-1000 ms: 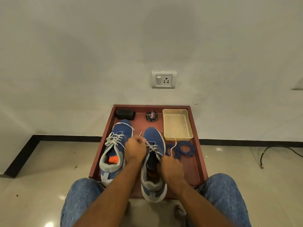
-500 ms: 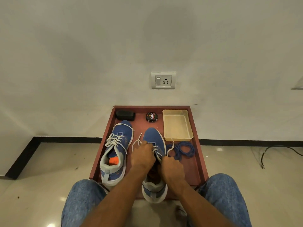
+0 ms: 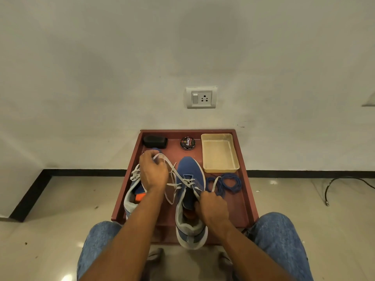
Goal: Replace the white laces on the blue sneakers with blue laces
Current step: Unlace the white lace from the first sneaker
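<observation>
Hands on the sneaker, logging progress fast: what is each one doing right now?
Left hand: pinching the white lace, pulled up and out.
Right hand: gripping the right sneaker at its collar.

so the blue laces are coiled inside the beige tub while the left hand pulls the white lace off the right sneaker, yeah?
Not quite. The head view shows the blue laces coiled on the red tray, just in front of the beige tub, not inside it. The rest holds: the left hand pulls the white lace from the right sneaker.

The left hand (image 3: 153, 173) is covering much of the left sneaker (image 3: 133, 196). Small print on the polish tin (image 3: 187, 143) is blurring. The bottom edge is cutting off both knees
</observation>
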